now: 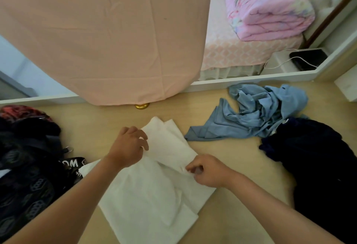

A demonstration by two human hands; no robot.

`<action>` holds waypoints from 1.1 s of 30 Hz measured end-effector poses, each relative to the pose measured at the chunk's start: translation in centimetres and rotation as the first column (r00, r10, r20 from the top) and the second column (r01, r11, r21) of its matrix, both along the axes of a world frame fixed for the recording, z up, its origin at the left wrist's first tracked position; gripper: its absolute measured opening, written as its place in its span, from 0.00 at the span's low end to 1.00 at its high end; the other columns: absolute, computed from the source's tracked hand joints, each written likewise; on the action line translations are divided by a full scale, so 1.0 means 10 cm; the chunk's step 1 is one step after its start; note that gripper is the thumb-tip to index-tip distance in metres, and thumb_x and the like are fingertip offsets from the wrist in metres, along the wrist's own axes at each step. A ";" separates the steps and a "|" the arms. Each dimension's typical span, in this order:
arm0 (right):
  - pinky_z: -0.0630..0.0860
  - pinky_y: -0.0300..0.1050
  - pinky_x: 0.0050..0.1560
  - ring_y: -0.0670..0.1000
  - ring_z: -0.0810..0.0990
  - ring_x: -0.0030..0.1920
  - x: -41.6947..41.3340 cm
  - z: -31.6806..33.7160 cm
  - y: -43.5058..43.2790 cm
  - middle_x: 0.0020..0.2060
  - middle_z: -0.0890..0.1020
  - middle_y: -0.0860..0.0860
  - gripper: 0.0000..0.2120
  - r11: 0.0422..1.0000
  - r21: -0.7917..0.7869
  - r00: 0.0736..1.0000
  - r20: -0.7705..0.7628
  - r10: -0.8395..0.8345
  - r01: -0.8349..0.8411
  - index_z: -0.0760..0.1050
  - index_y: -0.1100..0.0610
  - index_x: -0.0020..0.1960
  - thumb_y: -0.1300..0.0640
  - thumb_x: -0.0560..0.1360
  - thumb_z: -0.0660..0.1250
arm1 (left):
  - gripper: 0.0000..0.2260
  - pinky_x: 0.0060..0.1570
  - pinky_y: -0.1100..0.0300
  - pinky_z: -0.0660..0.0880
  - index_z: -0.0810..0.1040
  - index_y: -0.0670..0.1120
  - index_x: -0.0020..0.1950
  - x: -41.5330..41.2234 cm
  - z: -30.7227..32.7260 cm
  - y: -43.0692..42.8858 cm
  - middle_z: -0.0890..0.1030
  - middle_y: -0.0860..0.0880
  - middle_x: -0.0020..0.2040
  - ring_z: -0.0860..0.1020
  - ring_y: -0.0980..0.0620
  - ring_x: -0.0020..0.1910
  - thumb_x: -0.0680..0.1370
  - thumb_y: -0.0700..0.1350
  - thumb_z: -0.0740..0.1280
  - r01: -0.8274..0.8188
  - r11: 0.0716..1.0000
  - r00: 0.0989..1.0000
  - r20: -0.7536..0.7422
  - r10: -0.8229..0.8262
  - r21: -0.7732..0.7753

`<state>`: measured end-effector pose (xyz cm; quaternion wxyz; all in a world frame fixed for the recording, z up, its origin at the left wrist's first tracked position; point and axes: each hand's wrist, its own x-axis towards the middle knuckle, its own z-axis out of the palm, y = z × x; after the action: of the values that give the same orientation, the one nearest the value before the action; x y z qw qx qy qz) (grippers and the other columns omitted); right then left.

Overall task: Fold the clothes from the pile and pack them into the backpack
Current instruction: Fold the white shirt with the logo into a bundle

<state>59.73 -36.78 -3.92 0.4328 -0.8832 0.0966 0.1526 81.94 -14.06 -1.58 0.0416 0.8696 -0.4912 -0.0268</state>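
A white garment [146, 195] lies spread on the light wooden surface [241, 166] in front of me, one part folded up toward the back. My left hand [128, 146] pinches its upper left fold. My right hand [207, 170] pinches the cloth at the right edge. A crumpled blue garment [257, 112] lies at the back right, and a dark navy garment [316, 158] is heaped just right of it. The black patterned backpack [27, 166] with a red top sits at the left edge.
A pink cloth [100, 37] hangs over a mirror behind the surface, with a small gold knob [142, 106] below it. The mirror [260, 31] shows a bed with a folded pink quilt. A white box [347, 87] stands at the far right.
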 end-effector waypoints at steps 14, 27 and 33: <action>0.69 0.46 0.60 0.51 0.70 0.58 -0.14 -0.22 0.10 0.58 0.71 0.47 0.23 0.914 -0.306 0.962 0.137 -0.236 0.268 0.74 0.48 0.63 0.62 0.70 0.64 | 0.18 0.57 0.50 0.72 0.66 0.49 0.70 -0.40 -0.22 -0.71 0.68 0.47 0.67 0.68 0.45 0.63 0.80 0.44 0.58 -0.418 0.871 0.884 -0.107 0.455 0.258; 0.67 0.43 0.42 0.49 0.77 0.39 -0.11 -0.37 0.58 0.42 0.77 0.45 0.11 0.872 -0.452 0.921 0.390 0.006 0.186 0.82 0.48 0.45 0.53 0.70 0.61 | 0.26 0.56 0.50 0.73 0.65 0.42 0.70 -0.54 -0.32 -0.23 0.76 0.44 0.62 0.75 0.44 0.61 0.79 0.58 0.62 -0.649 0.716 0.663 -0.272 0.698 0.257; 0.74 0.45 0.43 0.48 0.80 0.46 -0.10 -0.09 0.54 0.48 0.83 0.45 0.11 0.902 -0.309 0.832 0.548 -0.090 0.301 0.83 0.52 0.51 0.56 0.73 0.64 | 0.18 0.38 0.55 0.72 0.77 0.47 0.36 -0.54 -0.08 -0.13 0.79 0.51 0.36 0.79 0.47 0.39 0.82 0.51 0.57 -0.747 0.657 0.639 -0.373 0.672 -0.097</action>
<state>58.73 -31.40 -4.81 0.2756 -0.9431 0.0954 -0.1600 76.57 -15.36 -2.37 0.2297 0.9653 -0.0935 -0.0818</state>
